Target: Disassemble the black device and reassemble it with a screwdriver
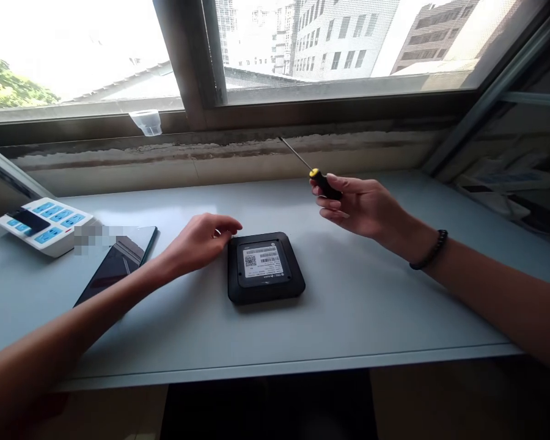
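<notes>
The right hand [362, 205] was curled, its fingers gripping a yellow-and-black screwdriver [321, 184] with the shaft aimed toward 10 o'clock, while the left hand [197, 241] hung loosely arched and empty, its fingertips just at the box's corner. The black rounded-square box [263, 290] lay nearer the left hand, at its 4 o'clock and the right hand's 7 o'clock, almost square, with a white QR-code label [262, 261] facing up.

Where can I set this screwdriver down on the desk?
Widest free patch: the pale desk between the black device and the right edge, under your right hand and screwdriver. Crowded at left: power strip, phone, left hand.
</notes>
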`<state>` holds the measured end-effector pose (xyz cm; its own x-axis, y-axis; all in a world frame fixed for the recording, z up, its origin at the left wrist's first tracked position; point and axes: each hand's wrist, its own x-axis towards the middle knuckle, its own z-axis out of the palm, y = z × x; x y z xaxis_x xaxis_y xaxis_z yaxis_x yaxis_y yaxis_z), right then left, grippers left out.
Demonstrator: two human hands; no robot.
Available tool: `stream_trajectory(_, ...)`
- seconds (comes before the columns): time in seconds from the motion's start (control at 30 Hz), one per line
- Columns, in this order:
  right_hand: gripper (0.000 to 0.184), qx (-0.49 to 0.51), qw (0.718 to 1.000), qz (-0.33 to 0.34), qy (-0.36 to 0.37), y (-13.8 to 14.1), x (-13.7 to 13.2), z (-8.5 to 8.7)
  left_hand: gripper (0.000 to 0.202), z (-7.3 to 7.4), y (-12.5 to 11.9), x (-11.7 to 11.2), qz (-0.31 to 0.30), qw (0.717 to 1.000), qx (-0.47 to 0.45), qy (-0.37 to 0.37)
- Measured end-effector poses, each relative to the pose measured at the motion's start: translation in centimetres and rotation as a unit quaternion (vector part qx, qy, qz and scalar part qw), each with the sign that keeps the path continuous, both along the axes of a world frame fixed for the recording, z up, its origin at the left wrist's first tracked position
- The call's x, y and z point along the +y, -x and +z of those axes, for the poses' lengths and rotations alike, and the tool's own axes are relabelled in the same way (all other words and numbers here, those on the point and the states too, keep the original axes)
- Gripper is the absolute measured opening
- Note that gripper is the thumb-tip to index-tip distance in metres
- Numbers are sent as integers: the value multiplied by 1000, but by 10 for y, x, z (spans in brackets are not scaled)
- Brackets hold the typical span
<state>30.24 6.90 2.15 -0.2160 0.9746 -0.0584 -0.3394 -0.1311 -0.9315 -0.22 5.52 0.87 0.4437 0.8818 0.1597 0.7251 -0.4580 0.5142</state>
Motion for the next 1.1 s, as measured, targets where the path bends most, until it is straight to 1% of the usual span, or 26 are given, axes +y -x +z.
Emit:
stream_trajectory(0.13,22,-2,1000,13,15,0,2,-7,35,4,5,16,-50,997,38,35)
stream_trajectory(0.23,23,-5,999,22,24,0,3,-9,33,12,6,20,-86,993,65,51)
stream_trajectory(0.33,21,-5,999,27,27,1,3,-11,28,17,7,22,-100,991,78,52)
stream_trajectory(0.4,20,-4,999,27,27,1,4,-11,26,16,7,21,-98,991,79,43)
stream_trajectory(0.53,20,-6,999,27,27,0,5,-13,26,10,8,20,-72,994,80,6)
stream_trajectory(0.77,18,-14,999,21,29,-2,7,-16,28,2,11,18,-47,991,114,-48)
stream_trajectory(0.93,18,-24,999,24,25,-2,7,-18,29,3,14,17,-41,988,138,-59)
stream_trajectory(1.1,20,-32,999,29,19,-1,6,-18,38,6,18,12,-21,985,156,-68)
